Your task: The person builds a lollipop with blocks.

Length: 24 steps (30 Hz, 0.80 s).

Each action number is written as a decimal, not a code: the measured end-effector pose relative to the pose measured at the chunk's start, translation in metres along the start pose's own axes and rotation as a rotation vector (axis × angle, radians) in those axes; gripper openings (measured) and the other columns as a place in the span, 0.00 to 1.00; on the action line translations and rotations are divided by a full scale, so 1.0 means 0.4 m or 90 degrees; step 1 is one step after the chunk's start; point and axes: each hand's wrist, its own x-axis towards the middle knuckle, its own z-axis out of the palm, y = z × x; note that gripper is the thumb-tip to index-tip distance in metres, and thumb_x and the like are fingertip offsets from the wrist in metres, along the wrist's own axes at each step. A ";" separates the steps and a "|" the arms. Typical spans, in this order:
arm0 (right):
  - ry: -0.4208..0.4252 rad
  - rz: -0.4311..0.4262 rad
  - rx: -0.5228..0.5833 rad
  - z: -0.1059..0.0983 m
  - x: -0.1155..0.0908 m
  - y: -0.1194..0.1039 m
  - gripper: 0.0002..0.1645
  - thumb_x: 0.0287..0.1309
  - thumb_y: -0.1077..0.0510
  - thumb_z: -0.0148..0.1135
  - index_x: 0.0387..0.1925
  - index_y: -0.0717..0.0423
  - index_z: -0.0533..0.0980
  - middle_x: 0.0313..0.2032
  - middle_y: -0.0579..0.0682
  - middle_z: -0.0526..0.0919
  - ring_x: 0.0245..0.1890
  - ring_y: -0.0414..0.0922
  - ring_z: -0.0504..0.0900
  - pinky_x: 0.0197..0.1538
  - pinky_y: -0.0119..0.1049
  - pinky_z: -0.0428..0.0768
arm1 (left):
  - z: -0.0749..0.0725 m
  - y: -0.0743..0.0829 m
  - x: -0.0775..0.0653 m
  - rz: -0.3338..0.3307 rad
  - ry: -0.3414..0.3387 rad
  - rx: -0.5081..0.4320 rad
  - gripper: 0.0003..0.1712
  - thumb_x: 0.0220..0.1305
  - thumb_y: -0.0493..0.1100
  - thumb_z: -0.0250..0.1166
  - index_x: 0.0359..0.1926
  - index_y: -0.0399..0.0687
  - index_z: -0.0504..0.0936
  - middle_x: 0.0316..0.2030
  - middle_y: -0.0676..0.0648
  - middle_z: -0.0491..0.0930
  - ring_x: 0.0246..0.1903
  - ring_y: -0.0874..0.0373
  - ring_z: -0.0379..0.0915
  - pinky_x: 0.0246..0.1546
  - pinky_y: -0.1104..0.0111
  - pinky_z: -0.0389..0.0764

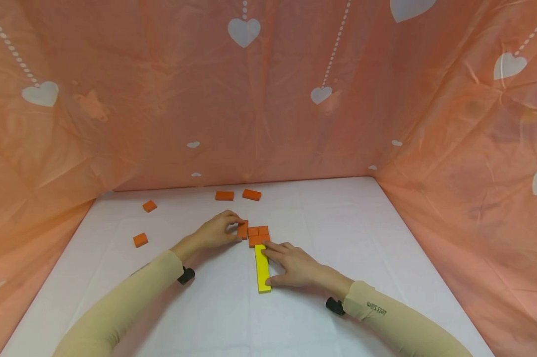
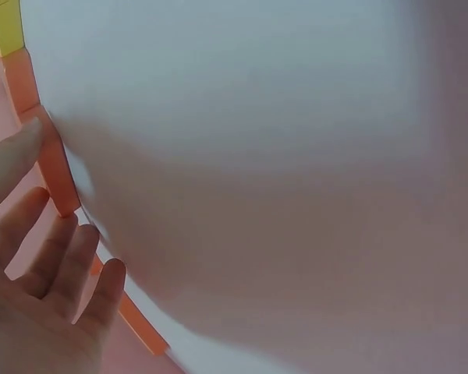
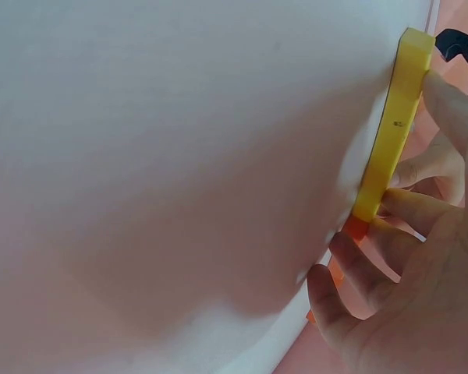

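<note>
Just left of centre on the white table, my left hand (image 1: 216, 230) holds an orange rectangular block (image 1: 243, 230) between thumb and fingers, one at each end. Beside that block is a compact group of orange blocks (image 1: 259, 239), two small ones behind a longer one. A long yellow block (image 1: 262, 270) extends from the group's near side towards me. My right hand (image 1: 296, 265) rests along the yellow block's right side, thumb near its closer end and fingertips at its far end, by the orange group. In the right wrist view those fingers (image 3: 413, 210) look only slightly bent.
Two orange rectangular blocks, one on the left (image 1: 224, 196) and one on the right (image 1: 252, 195), lie near the table's back edge. Further left are two small orange blocks, a far one (image 1: 149, 206) and a nearer one (image 1: 140, 240). Pink heart-patterned curtains (image 1: 286, 124) surround the table.
</note>
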 end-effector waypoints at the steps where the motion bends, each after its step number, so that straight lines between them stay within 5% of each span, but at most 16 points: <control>1: 0.000 0.000 -0.002 0.000 0.000 0.000 0.48 0.63 0.35 0.69 0.77 0.49 0.67 0.79 0.49 0.61 0.73 0.53 0.67 0.71 0.55 0.71 | 0.000 0.001 0.000 -0.002 0.001 -0.001 0.30 0.64 0.49 0.76 0.65 0.46 0.82 0.62 0.42 0.75 0.64 0.44 0.72 0.68 0.45 0.72; 24: 0.001 0.004 -0.004 0.000 -0.001 -0.003 0.48 0.63 0.34 0.69 0.77 0.49 0.66 0.79 0.49 0.61 0.73 0.52 0.67 0.71 0.54 0.70 | 0.009 -0.003 0.003 0.003 0.009 -0.012 0.30 0.63 0.49 0.76 0.64 0.45 0.82 0.57 0.46 0.76 0.59 0.47 0.75 0.65 0.49 0.76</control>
